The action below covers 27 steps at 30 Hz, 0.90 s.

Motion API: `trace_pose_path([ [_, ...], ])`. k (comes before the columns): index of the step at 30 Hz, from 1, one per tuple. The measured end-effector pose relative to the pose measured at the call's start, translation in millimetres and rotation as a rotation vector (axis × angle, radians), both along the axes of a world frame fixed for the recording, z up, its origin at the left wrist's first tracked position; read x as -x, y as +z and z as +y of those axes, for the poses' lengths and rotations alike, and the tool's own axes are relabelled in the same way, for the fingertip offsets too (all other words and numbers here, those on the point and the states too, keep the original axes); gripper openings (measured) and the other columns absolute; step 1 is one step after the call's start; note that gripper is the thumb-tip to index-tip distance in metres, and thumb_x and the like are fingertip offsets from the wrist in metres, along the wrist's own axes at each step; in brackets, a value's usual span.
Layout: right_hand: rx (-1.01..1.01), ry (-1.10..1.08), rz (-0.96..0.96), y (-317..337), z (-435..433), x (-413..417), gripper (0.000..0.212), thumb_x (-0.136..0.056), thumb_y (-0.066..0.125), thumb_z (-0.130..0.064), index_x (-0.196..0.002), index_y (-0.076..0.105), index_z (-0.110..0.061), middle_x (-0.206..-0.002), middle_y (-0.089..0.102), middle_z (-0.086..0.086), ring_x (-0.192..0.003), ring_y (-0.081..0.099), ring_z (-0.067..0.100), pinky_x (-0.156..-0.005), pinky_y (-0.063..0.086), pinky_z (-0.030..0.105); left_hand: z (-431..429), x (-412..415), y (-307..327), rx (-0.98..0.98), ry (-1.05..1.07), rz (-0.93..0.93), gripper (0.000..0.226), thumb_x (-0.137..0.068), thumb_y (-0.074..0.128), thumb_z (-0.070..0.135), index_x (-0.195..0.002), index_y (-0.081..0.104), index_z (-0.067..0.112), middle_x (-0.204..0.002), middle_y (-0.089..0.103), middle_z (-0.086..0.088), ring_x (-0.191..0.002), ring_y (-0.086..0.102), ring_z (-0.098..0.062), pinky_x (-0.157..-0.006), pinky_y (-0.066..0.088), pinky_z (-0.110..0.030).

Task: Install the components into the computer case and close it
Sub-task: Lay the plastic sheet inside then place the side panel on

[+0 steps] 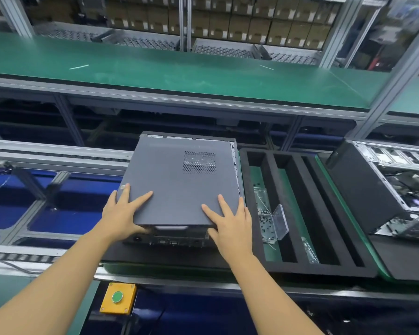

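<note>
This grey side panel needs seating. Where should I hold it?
By its two near corners, from the near edge: the side panel lies flat on the computer case, no handle, so spread fingers on top, like the left hand and right hand, probably work best.

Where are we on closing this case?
Components are out of sight under the grey side panel lying on the case. The left hand and right hand press flat on its near corners. A strip of chassis shows along the far edge, so seating looks unfinished.
</note>
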State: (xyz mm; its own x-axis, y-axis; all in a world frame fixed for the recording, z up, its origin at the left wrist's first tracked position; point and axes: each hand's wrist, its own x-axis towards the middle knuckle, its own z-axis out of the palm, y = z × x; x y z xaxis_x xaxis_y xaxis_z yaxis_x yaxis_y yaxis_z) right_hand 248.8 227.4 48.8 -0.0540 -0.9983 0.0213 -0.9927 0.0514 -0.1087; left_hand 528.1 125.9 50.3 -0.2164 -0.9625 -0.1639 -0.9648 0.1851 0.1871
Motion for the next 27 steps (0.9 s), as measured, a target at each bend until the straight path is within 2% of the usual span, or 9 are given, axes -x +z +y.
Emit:
trace_pose_path([
  [3, 0.112, -0.038, 0.011, -6, 11, -2, 0.064, -0.086, 0.08, -0.042, -0.143, 0.054, -0.049, -0.157, 0.048, 0.004, -0.142, 0.037, 0.056, -0.115, 0.035, 0.059, 2, 1, -4, 0.043, -0.071, -0.033, 0.103, -0.073, 0.078, 0.058, -0.149, 0.008, 0.057, -0.165, -0.001, -0.001, -0.148, -0.001, -0.041, -0.118, 0.018, -0.048],
  [4, 0.14, -0.058, 0.011, -9, 13, -1, 0.064, -0.083, 0.083, -0.042, -0.141, 0.057, -0.048, -0.154, 0.051, 0.004, -0.139, 0.041, 0.056, -0.113, 0.038, 0.059, 2, 2, -6, 0.057, -0.091, -0.032, 0.103, -0.073, 0.077, 0.057, -0.149, 0.007, 0.057, -0.166, -0.001, -0.001, -0.148, -0.002, -0.04, -0.119, 0.017, -0.046],
  [8, 0.082, -0.042, 0.017, -14, 9, 7, 0.064, -0.096, 0.066, -0.048, -0.152, 0.037, -0.052, -0.167, 0.03, 0.0, -0.15, 0.019, 0.054, -0.124, 0.016, 0.057, 0, 6, -10, 0.084, -0.11, -0.062, 0.104, -0.076, 0.076, 0.055, -0.148, 0.002, 0.057, -0.166, -0.001, -0.001, -0.149, -0.003, -0.04, -0.121, 0.016, -0.044],
  [13, 0.028, -0.003, 0.049, -15, 4, 5, 0.066, -0.101, 0.053, -0.053, -0.158, 0.019, -0.052, -0.171, 0.015, -0.002, -0.153, 0.004, 0.053, -0.123, -0.007, 0.052, -3, -2, -11, 0.082, -0.101, -0.094, 0.105, -0.077, 0.076, 0.054, -0.15, 0.001, 0.053, -0.165, 0.002, -0.004, -0.147, 0.001, -0.044, -0.12, 0.02, -0.047],
  [15, 0.032, -0.007, 0.053, -17, 6, 3, 0.068, -0.102, 0.051, -0.055, -0.159, 0.014, -0.05, -0.172, 0.011, -0.003, -0.154, 0.001, 0.052, -0.122, -0.009, 0.051, -2, -3, -11, 0.098, -0.123, -0.106, 0.106, -0.077, 0.076, 0.054, -0.15, 0.0, 0.051, -0.165, 0.003, -0.005, -0.147, 0.001, -0.042, -0.119, 0.018, -0.049],
  [18, 0.0, -0.019, 0.063, -17, 2, 5, 0.072, -0.102, 0.047, -0.058, -0.161, 0.007, -0.048, -0.173, 0.004, -0.003, -0.154, -0.003, 0.051, -0.125, -0.006, 0.052, -2, -3, -11, 0.142, -0.143, -0.162, 0.1, -0.079, 0.07, 0.06, -0.149, -0.001, 0.057, -0.164, 0.0, -0.003, -0.15, -0.005, -0.028, -0.117, 0.0, -0.056],
  [19, -0.013, -0.023, 0.067, -17, 1, 6, 0.073, -0.102, 0.045, -0.059, -0.161, 0.005, -0.047, -0.173, 0.002, -0.003, -0.154, -0.004, 0.05, -0.125, -0.005, 0.053, -3, -2, -11, 0.138, -0.144, -0.146, 0.099, -0.079, 0.07, 0.06, -0.149, -0.001, 0.057, -0.164, -0.001, -0.003, -0.151, -0.007, -0.026, -0.117, -0.001, -0.056],
  [23, -0.051, -0.035, 0.053, -14, -5, 9, 0.076, -0.101, 0.044, -0.061, -0.162, 0.002, -0.043, -0.173, -0.002, -0.006, -0.155, -0.008, 0.047, -0.125, -0.008, 0.05, -13, 1, -11, 0.095, -0.182, -0.105, 0.102, -0.08, 0.072, 0.054, -0.153, 0.0, 0.047, -0.164, -0.001, -0.007, -0.151, -0.005, -0.028, -0.12, 0.013, -0.047],
  [27, -0.069, -0.044, 0.022, -12, -12, 10, 0.078, -0.1, 0.046, -0.06, -0.164, 0.006, -0.037, -0.173, 0.001, -0.006, -0.156, -0.007, 0.043, -0.125, -0.008, 0.049, -22, 4, -8, 0.064, -0.22, -0.139, 0.103, -0.081, 0.069, 0.059, -0.154, -0.002, 0.043, -0.163, -0.003, -0.011, -0.15, -0.006, -0.032, -0.121, 0.013, -0.046],
])
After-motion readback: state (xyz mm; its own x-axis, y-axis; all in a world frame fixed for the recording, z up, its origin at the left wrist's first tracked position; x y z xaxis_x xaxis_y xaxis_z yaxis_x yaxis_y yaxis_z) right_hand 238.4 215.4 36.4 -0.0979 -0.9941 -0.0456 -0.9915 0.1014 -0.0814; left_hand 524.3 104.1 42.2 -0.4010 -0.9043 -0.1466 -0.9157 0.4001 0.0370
